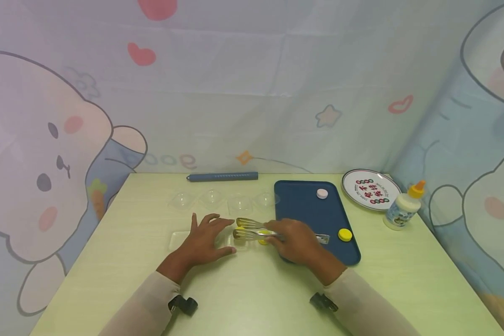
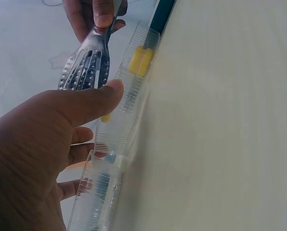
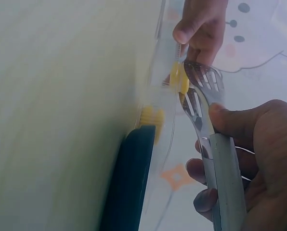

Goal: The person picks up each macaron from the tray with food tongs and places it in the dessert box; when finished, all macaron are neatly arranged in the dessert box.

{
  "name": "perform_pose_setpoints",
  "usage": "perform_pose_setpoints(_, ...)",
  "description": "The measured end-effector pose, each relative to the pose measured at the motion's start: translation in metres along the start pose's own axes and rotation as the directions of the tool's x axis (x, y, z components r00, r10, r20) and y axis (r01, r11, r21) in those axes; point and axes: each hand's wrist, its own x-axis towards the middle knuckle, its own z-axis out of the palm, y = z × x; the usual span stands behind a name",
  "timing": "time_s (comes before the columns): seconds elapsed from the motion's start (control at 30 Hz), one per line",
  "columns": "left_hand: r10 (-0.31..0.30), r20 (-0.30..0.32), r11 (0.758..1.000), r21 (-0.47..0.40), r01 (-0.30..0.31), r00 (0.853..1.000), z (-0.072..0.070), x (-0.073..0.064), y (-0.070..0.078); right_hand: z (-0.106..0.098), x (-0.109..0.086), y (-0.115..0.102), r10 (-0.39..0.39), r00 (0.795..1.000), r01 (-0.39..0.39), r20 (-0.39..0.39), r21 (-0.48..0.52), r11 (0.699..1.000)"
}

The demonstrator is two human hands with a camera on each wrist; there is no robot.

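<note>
My right hand [image 1: 296, 240] holds metal tongs [image 3: 201, 108], their slotted tips spread apart over the clear plastic tray [image 2: 126, 106]. A yellow ridged disc [image 3: 179, 77] shows between the tips; whether they touch it I cannot tell. Another yellow disc [image 1: 263, 237] sits in the clear tray to the right, partly behind the tongs. My left hand [image 1: 207, 240] is spread around the clear tray from the left, thumb on the near side and fingers on the far side. In the left wrist view the thumb covers part of the tray.
A blue tray [image 1: 311, 205] carries a pale pink disc [image 1: 322, 193] and a yellow disc [image 1: 345, 234]. Several clear domed covers [image 1: 213, 197] stand behind my hands. Farther back lies a dark blue stick [image 1: 222, 177]. A plate [image 1: 350, 184] and a bottle [image 1: 399, 212] stand right.
</note>
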Motion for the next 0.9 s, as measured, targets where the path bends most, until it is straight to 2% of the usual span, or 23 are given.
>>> perform_pose_setpoints(0.23, -0.008, 0.017, 1.000, 0.004, 0.008, 1.000, -0.0010, -0.0002, 0.0009, 0.0021, 0.0030, -0.0066, 0.001, 0.999, 0.001, 0.040, -0.042, 0.999)
perform_pose_setpoints(0.47, -0.005, 0.016, 1.000, 0.001, 0.005, 1.000, -0.0004, -0.0004, 0.0000, 0.0050, 0.0062, -0.0085, -0.030, 0.998, 0.036, 0.063, -0.089, 0.995)
perform_pose_setpoints(0.9, -0.016, 0.025, 1.000, -0.001, 0.016, 1.000, -0.0006, 0.0008, 0.0009, 0.0060, 0.0093, -0.0109, -0.019, 0.995, 0.028, 0.099, -0.090, 0.996)
